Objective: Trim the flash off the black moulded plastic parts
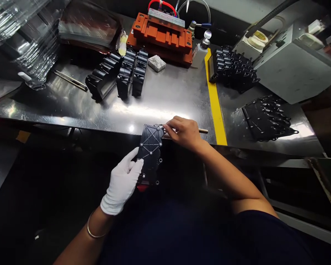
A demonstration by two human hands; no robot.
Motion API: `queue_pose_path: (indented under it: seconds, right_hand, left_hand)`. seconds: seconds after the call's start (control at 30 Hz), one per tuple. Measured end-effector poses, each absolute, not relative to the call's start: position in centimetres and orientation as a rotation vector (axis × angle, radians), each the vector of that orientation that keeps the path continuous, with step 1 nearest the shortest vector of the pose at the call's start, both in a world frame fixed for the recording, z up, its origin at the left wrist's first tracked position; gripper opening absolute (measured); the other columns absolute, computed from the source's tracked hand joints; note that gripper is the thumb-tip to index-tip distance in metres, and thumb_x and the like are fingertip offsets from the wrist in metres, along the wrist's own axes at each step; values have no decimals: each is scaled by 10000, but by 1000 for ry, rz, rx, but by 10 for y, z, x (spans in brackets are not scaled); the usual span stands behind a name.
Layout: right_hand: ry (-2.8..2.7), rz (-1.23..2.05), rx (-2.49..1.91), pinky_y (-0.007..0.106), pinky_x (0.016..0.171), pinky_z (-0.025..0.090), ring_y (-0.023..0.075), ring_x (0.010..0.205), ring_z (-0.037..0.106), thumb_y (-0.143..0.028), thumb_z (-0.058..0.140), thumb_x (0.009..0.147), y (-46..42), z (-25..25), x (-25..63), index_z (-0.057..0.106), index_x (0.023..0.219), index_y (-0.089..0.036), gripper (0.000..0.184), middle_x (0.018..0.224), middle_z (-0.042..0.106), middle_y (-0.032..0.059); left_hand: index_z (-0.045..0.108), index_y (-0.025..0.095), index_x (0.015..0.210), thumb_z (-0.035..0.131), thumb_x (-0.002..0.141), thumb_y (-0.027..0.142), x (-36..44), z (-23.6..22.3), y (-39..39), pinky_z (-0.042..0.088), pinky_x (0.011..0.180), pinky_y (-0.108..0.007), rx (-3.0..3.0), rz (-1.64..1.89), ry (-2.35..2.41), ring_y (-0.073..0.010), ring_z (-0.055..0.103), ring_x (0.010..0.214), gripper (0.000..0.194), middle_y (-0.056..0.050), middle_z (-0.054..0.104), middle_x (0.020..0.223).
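Note:
My left hand [123, 180], in a white glove, grips a black plastic housing [151, 141] by its left edge, thumb on the near face. The housing has crossed ribs and small round screw bosses, and it is held at the bench's front edge. My bare right hand [183, 131] is closed at the housing's upper right corner. From behind this hand sticks out the pale end of a slim rod-like tool [203, 131]. The tool's tip is hidden by the fingers or too small to make out.
On the steel bench [171, 95] stand several black housings [128, 71], a crumpled white block [156, 63] and an orange fixture [162, 40]. A yellow stripe [215, 106] separates more black parts [264, 117] and a grey box [287, 66]. Plastic-wrapped stacks [38, 48] and metal tweezers [70, 80] lie left.

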State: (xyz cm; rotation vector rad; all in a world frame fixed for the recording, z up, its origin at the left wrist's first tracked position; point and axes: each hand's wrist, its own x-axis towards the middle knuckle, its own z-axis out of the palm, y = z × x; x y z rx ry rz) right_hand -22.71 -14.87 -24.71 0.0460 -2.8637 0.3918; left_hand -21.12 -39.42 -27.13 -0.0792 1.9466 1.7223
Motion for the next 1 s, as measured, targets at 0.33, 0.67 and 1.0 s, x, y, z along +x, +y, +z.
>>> queue_pose_path:
  seconds: [0.33, 0.67, 1.0]
  right_hand:
    - [-2781, 487, -20, 244, 568, 343, 106, 573, 529, -367, 533, 930, -147, -254, -216, 699, 749, -182, 307, 698, 657, 24]
    - [-2768, 447, -48, 258, 568, 345, 121, 591, 530, -360, 519, 928, -148, -257, -218, 687, 729, -190, 310, 696, 657, 35]
    - [-2846, 576, 134, 248, 552, 349, 114, 590, 550, -378, 507, 952, -160, -248, -182, 682, 732, -187, 339, 670, 640, 35]
  left_hand:
    - [576, 147, 1351, 691, 801, 449, -211, -270, -395, 514, 582, -225, -64, 1725, 1940, -116, 567, 558, 638, 45, 583, 578]
    - [591, 147, 1339, 686, 807, 451, -212, -268, -395, 492, 576, -211, -33, 1725, 1974, -102, 528, 546, 620, 54, 553, 566]
    - [604, 155, 1330, 681, 802, 425, -213, -272, -395, 498, 612, -227, -21, 1704, 2025, -101, 509, 555, 597, 45, 565, 589]
